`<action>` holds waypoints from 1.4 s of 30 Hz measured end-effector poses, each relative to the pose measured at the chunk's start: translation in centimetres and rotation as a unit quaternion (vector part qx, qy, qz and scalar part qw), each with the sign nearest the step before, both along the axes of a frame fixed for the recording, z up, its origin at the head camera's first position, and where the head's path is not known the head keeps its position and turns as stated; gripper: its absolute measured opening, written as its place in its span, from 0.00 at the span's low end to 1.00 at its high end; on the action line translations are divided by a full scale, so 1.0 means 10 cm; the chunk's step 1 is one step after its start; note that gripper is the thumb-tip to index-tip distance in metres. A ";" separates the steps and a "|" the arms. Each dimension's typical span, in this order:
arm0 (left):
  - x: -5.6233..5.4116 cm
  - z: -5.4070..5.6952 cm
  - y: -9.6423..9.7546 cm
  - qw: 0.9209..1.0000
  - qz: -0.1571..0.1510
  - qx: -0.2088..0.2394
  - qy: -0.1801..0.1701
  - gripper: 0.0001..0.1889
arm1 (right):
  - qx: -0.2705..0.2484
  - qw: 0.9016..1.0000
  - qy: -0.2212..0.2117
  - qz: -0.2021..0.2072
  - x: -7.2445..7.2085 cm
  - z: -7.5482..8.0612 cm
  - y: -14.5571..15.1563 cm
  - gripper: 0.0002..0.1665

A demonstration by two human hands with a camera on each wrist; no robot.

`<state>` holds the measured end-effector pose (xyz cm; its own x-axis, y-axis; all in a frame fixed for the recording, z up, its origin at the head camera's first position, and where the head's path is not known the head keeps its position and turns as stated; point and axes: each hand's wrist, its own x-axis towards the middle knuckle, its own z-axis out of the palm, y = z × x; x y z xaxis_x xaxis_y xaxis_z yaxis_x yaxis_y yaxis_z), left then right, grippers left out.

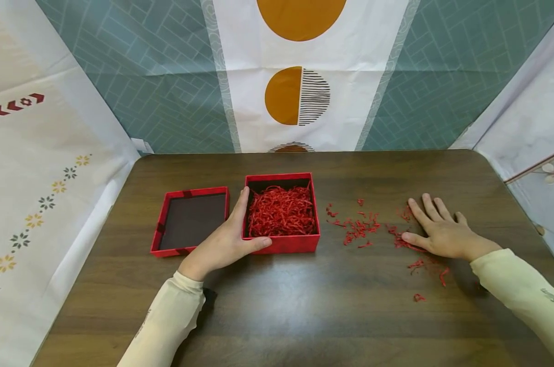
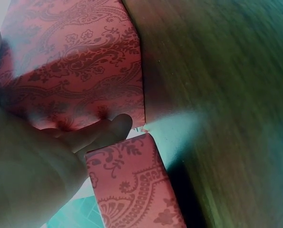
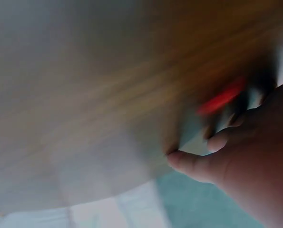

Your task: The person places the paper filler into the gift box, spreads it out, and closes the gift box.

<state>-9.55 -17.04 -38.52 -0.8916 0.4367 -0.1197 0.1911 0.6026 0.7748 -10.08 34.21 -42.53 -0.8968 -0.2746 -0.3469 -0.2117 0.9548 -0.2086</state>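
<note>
A red patterned gift box [image 1: 283, 244] without its lid stands mid-table, filled with red shredded paper [image 1: 282, 211]. My left hand [image 1: 225, 238] lies against the box's near left corner, thumb along the front and fingers straight along the left side. The left wrist view shows that thumb and those fingers touching the box wall [image 2: 74, 61]. On the right, my right hand [image 1: 447, 235] is spread palm down over the table among loose red paper shreds [image 1: 359, 228]. One blurred red shred [image 3: 223, 96] shows near its fingers in the right wrist view.
Left of the box lies its red lid [image 1: 194, 221], dark inside facing up, partly behind my left hand. More stray shreds are scattered near the right hand on the brown wooden table [image 1: 277, 316]. Patterned cloths hang behind and at both sides.
</note>
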 end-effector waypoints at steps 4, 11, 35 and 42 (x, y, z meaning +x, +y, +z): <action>0.00 -0.02 0.03 1.000 -0.003 0.000 0.000 0.63 | -0.021 1.000 -0.004 0.016 0.02 0.05 -0.25 0.56; 0.02 -0.03 0.08 1.000 -0.005 0.005 -0.001 0.63 | -0.064 0.998 0.014 -0.017 0.39 0.22 0.10 0.54; 0.03 -0.01 -0.01 1.000 0.002 0.002 -0.006 0.62 | 0.022 0.998 0.050 -0.026 0.85 -0.11 0.33 0.63; 0.00 -0.01 0.02 1.000 -0.004 0.003 -0.009 0.63 | 0.023 0.998 0.053 -0.013 0.63 -0.10 0.01 0.65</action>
<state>-9.59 -16.79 -38.64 -0.8855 0.4453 -0.1326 0.1824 0.5956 0.7823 -3.80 34.35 -43.54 -0.9357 -0.2358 -0.2623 -0.2043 0.9686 -0.1419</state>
